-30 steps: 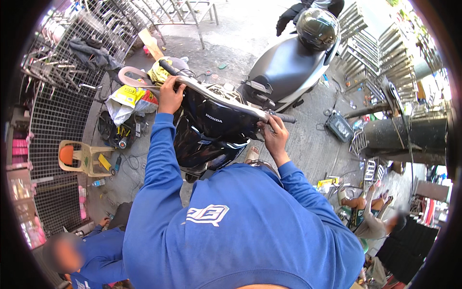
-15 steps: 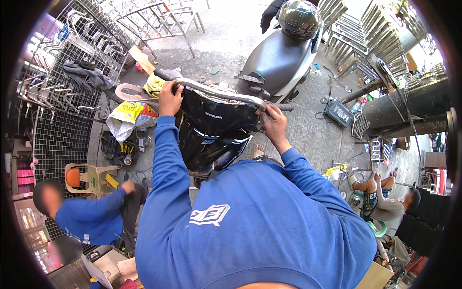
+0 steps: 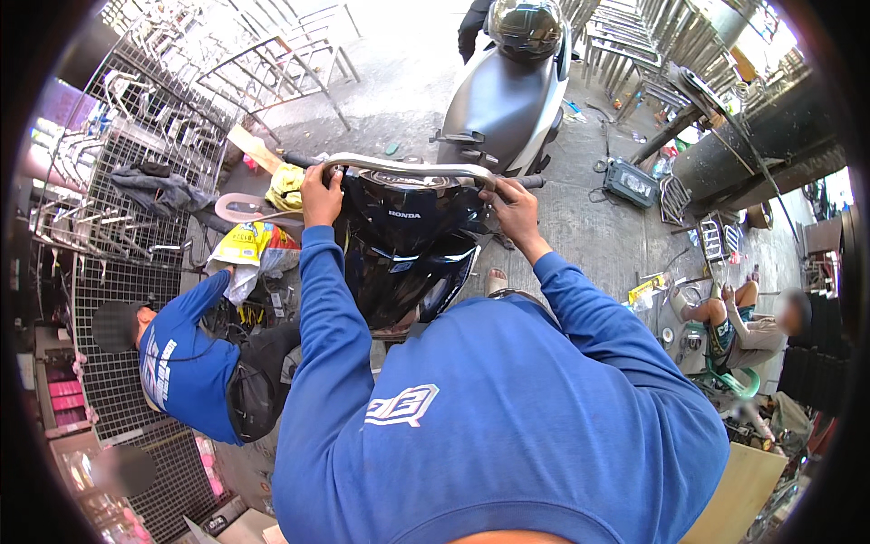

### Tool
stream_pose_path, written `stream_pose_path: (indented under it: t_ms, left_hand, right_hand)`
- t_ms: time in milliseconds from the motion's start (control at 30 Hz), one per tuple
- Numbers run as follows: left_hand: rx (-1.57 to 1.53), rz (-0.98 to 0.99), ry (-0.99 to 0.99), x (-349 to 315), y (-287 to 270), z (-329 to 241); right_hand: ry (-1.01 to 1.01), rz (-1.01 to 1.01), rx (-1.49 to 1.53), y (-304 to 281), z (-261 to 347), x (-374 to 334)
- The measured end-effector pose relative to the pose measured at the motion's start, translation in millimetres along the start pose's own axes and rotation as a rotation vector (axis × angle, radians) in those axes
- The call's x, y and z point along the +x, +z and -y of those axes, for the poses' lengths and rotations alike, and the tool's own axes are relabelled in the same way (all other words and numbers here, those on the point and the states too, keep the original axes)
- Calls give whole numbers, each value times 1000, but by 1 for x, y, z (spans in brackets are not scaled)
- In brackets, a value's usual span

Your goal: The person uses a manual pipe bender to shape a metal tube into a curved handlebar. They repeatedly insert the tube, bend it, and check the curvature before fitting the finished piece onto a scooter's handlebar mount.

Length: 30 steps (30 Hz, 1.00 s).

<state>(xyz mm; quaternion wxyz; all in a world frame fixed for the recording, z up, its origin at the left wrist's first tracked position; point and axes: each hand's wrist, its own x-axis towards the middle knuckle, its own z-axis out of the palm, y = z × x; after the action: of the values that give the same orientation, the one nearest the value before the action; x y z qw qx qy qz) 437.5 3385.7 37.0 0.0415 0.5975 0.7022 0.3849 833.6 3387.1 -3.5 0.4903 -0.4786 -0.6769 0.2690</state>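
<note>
A bent silver metal tube [image 3: 408, 167] spans the front of a dark scooter [image 3: 403, 245], just above its glossy front panel. My left hand [image 3: 322, 198] grips the tube's left end, fingers wrapped round it. At the other end, my right hand [image 3: 513, 210] pinches the tube between thumb and fingers. Black handlebar grips stick out beyond both hands, the left grip [image 3: 297, 159] close to a yellow cloth [image 3: 286, 188]. Whether the tube touches the panel, I cannot tell.
A second scooter [image 3: 498, 109] with a helmet [image 3: 526, 29] on it stands ahead. At left, a co-worker in blue [image 3: 190, 349] bends beside a wire-mesh rack [image 3: 109, 299]. Another person [image 3: 748, 331] sits at right. A dark case [image 3: 632, 184] lies on the floor.
The metal tube has gone from slanting down rightward to nearly level, its right end raised. The co-worker at left has leaned forward and now reaches to the yellow and white bag.
</note>
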Motion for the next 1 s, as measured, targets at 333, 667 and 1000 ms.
stream_pose_path:
  t_ms: [333,667,1000]
  left_hand:
    - [-5,-17,46,-1,0,5]
    - [44,-17,12,2,-1,3]
    - [250,-44,62,-6,-2,-3]
  right_hand:
    - [31,10,-40,-2,7,-1]
    - [-20,16,-107,1,1,-3]
    - [-46,-5,-3,0,-5,0]
